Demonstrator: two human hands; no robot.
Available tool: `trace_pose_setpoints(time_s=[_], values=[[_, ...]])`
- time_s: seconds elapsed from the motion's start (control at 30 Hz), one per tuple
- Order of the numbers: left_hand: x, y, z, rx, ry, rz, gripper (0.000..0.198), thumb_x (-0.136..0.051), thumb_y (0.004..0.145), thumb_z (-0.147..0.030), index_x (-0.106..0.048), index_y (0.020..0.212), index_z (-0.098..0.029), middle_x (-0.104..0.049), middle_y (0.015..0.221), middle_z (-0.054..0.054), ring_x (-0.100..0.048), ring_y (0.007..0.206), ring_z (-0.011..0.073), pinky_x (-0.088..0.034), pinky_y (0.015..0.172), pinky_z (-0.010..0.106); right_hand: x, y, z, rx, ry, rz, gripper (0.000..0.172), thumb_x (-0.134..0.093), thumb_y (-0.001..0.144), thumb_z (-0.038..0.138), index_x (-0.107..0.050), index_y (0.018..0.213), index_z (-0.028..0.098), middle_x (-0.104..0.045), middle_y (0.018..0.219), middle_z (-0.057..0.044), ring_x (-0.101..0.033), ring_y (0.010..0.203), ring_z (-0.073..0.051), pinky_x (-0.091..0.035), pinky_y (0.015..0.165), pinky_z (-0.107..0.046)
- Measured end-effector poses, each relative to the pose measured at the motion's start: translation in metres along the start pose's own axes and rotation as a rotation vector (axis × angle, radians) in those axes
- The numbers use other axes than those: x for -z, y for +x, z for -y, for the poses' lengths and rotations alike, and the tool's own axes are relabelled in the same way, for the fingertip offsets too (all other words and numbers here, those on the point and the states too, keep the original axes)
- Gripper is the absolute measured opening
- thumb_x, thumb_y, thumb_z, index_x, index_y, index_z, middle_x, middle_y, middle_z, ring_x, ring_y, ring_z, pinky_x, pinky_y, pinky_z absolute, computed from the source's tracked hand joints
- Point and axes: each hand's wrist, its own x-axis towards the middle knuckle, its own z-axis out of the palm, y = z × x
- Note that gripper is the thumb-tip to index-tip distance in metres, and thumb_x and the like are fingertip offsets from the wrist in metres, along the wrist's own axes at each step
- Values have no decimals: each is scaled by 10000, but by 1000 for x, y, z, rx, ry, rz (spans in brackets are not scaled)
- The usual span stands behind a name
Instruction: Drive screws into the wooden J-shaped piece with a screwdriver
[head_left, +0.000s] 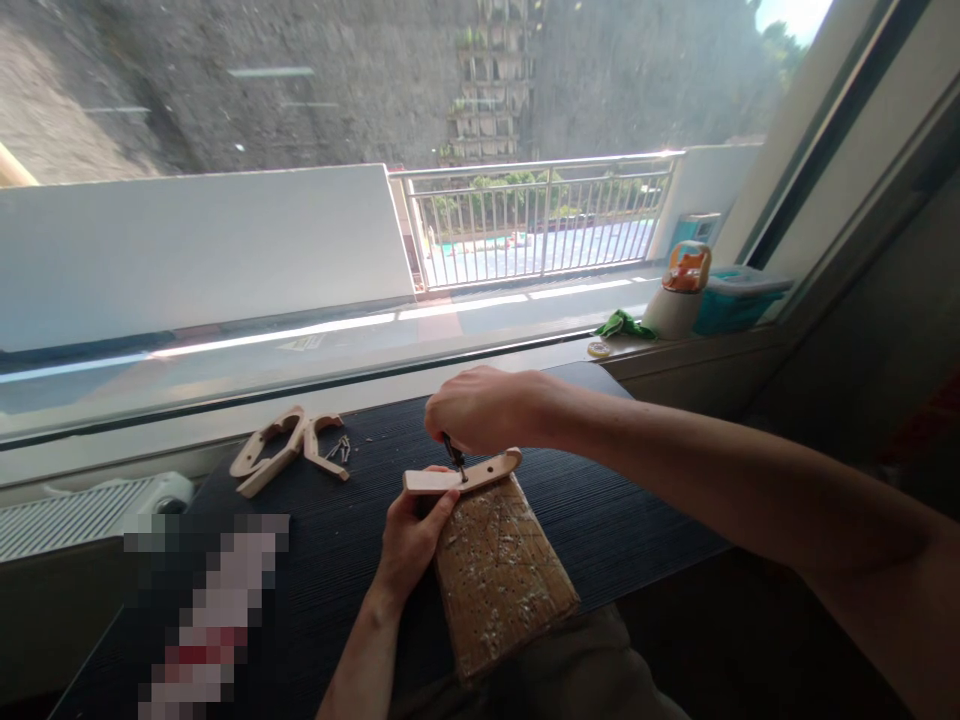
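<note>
My right hand (472, 408) is closed around a dark-handled screwdriver (453, 452), held upright with its tip on a screw in a pale wooden piece (491, 472). That piece lies across the far end of a worn brown block (506, 570) dotted with small holes. My left hand (415, 530) grips the left part of the wooden piece, thumb in front and fingers mostly hidden behind it. Farther left on the dark table (330, 560) are more curved wooden parts (270, 447) and several loose screws (342, 450).
Beyond the table runs a window sill with a green cloth (624, 325), a tape roll (598, 349), a spray bottle (673, 305) and a teal box (739, 300). A white heater (97, 515) stands at the left. The block's near end rests by my lap.
</note>
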Motion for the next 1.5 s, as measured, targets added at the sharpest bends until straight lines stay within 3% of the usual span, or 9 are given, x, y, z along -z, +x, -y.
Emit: trace_pose_setpoints(time_s=[0.17, 0.37, 0.5, 0.7, 0.97, 1.27, 1.5], values=[[0, 1, 3, 2, 11, 18, 337, -655, 701, -389, -633, 961, -177, -676, 1022, 65, -623, 947, 209, -462, 885, 323, -11, 6, -7, 39, -24, -56, 214, -494, 729, 108, -682, 828, 81, -683, 799, -117, -590, 704, -176, -393, 571, -263], [0, 1, 3, 22, 9, 16, 355, -656, 699, -398, -629, 970, -171, -673, 1010, 68, -615, 969, 220, -450, 906, 339, -13, 6, -10, -19, -29, -40, 244, -484, 777, 157, -684, 862, 47, -681, 814, -155, -602, 741, -189, -402, 592, -264], [0, 1, 0, 30, -11, 17, 355, -661, 693, -388, -630, 967, -164, -678, 982, 67, -621, 957, 219, -458, 900, 337, -7, 4, -6, -45, -18, -36, 256, -499, 784, 209, -684, 905, 80, -683, 854, -134, -601, 767, -198, -410, 618, -283], [0, 1, 1, 15, 5, 15, 354, -657, 696, -390, -633, 966, -164, -674, 1007, 75, -616, 967, 223, -452, 907, 346, -2, 2, -3, 5, 2, 5, 322, -519, 733, 119, -671, 1016, 141, -682, 928, -96, -591, 805, -193, -401, 648, -294], [1, 1, 1, 14, 19, 21, 360, -654, 699, -399, -627, 977, -172, -673, 1026, 76, -618, 955, 223, -453, 902, 352, -11, 4, -10, 28, 6, -27, 230, -484, 729, 101, -685, 836, 63, -680, 801, -137, -572, 688, -168, -381, 584, -268], [0, 0, -1, 14, 3, 13, 344, -657, 698, -391, -637, 958, -166, -681, 989, 70, -620, 975, 226, -457, 915, 351, -3, -3, -6, -86, -28, 9, 258, -521, 736, 161, -680, 934, 117, -682, 885, -112, -597, 774, -201, -402, 588, -280], [0, 0, -2, 7, 4, 4, 341, -668, 688, -388, -651, 947, -166, -687, 999, 72, -626, 964, 227, -467, 900, 344, 0, -3, 2, 2, 3, 10, 262, -525, 736, 133, -689, 940, 136, -686, 884, -87, -594, 765, -191, -386, 559, -272]])
